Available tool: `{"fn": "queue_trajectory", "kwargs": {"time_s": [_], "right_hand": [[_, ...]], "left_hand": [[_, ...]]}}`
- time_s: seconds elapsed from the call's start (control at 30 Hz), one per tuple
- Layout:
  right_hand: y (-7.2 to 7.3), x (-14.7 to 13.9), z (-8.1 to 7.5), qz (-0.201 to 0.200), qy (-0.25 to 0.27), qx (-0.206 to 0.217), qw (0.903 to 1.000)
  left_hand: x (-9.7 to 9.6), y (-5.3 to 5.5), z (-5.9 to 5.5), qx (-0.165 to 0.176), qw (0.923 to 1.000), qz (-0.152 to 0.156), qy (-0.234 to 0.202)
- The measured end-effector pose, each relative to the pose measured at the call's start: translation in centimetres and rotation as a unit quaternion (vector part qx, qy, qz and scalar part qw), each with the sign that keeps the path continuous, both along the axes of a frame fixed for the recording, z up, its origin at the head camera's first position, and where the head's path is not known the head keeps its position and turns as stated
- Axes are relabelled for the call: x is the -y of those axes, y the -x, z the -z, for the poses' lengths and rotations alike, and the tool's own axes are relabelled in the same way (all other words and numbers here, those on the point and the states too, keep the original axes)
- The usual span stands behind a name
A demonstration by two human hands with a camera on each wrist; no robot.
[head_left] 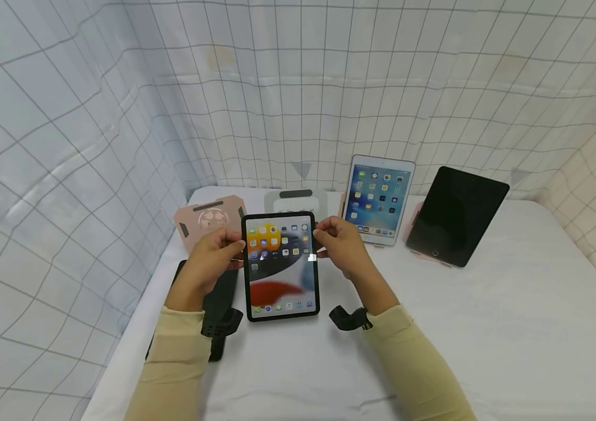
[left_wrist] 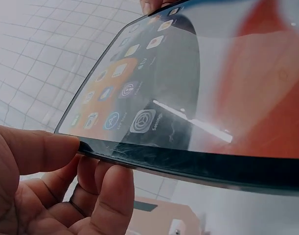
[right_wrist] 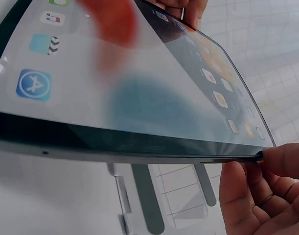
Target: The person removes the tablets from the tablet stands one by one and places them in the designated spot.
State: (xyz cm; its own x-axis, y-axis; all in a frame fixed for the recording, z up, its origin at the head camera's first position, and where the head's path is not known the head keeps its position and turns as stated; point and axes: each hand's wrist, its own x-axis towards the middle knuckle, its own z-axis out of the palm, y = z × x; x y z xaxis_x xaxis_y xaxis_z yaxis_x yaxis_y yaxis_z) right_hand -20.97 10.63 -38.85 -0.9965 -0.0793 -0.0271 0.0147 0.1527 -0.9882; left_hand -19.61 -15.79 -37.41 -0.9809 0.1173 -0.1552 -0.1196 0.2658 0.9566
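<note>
Between both hands is a tablet (head_left: 282, 280) with a black border, its lit screen full of app icons and facing the head camera. My left hand (head_left: 212, 257) pinches its left edge near the top, thumb on the front and fingers behind, as the left wrist view shows. On the opposite edge my right hand (head_left: 344, 242) pinches the upper part the same way. Behind the tablet's top stands a grey stand (head_left: 319, 202) with dark pads, partly hidden. A pink stand (head_left: 211, 217) with a white round print is beyond my left hand.
At the back right, a white tablet (head_left: 379, 199) with a lit screen leans on a stand. Beside it leans a dark-screened black tablet (head_left: 456, 216). Another black flat device (head_left: 221, 298) lies under my left forearm. White gridded cloth (head_left: 287, 88) walls the white table (head_left: 487, 333).
</note>
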Motion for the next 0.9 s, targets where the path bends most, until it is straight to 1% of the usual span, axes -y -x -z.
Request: {"fn": "queue_trajectory", "kwargs": {"time_s": [0.23, 0.4, 0.63, 0.9], "right_hand": [[-0.2, 0.6, 1.2, 0.008, 0.007, 0.008, 0.9999], [-0.4, 1.2, 1.8, 0.020, 0.017, 0.028, 0.9993], [-0.7, 1.8, 2.7, 0.019, 0.029, 0.040, 0.9986], [-0.8, 2.2, 3.3, 0.023, 0.027, 0.050, 0.9981]], "left_hand": [[0.3, -0.2, 0.7, 0.014, 0.9999, -0.004, 0.008], [0.6, -0.2, 1.0, 0.025, 0.9995, -0.004, 0.018], [1.0, -0.6, 1.7, 0.033, 0.9990, -0.009, 0.028], [1.2, -0.5, 2.1, 0.036, 0.9984, -0.014, 0.042]]}}
